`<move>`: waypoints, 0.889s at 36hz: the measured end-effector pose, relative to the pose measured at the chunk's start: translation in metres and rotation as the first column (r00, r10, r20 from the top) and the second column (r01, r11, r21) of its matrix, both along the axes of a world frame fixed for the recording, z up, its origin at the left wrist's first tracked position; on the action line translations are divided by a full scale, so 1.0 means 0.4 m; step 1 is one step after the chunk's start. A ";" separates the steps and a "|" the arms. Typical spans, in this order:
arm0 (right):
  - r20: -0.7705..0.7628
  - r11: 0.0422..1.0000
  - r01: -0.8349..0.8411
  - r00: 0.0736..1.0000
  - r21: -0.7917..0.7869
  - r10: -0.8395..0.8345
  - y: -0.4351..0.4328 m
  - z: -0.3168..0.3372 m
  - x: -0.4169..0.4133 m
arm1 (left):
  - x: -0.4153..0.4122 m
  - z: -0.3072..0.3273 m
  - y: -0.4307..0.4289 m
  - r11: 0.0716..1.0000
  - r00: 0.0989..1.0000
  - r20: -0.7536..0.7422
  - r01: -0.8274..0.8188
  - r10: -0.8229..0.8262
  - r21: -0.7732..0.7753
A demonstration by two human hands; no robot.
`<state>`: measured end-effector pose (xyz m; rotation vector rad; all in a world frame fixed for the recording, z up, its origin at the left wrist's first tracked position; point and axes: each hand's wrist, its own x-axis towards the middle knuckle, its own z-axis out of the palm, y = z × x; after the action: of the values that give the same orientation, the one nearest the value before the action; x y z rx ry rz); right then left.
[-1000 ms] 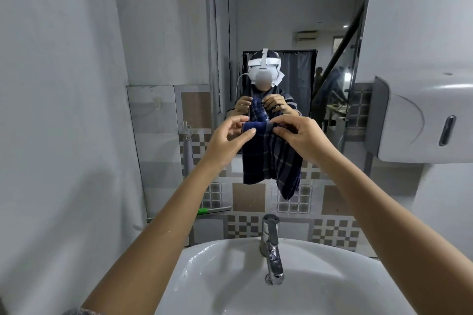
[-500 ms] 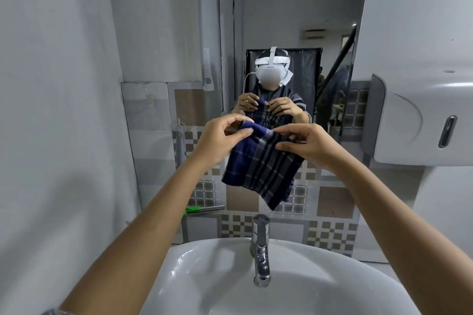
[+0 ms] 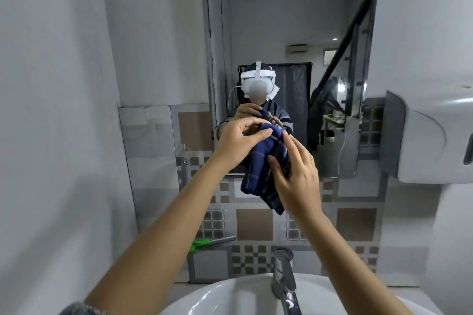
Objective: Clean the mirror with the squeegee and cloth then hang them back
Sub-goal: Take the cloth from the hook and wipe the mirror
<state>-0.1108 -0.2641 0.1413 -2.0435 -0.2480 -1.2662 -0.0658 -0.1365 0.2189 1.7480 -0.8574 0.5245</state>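
The mirror shows no streaks that I can make out, so the wiping looks done or nearly so, though nothing is hung back yet. The left hand pinches the top edge of the cloth, which hangs before the mirror above the sink. The right hand lies against its right side with fingers nearly straight, seemingly folding it. The squeegee sits low left, untouched.

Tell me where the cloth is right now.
In the head view, the blue plaid cloth hangs centre frame before the mirror, above the faucet; the left hand pinches its top and the right hand touches it.
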 end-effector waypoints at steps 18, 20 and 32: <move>0.354 0.940 0.258 0.920 -0.225 -0.168 0.029 0.517 0.242 | 0.184 0.476 0.112 0.998 0.981 0.189 0.043 -0.035 -0.039; 0.390 0.922 0.302 0.900 -0.241 -0.193 0.028 0.595 0.266 | 0.199 0.538 0.108 0.996 0.976 0.217 0.011 0.009 -0.087; 0.440 0.833 0.425 0.862 -0.353 -0.253 0.015 0.865 0.395 | 0.316 0.758 0.074 0.958 0.870 0.413 -0.196 0.269 -0.211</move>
<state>0.0470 -0.2581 0.4871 -2.2725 -0.3818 -1.9921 0.0604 -0.1069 0.5220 1.6130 -0.8835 1.1545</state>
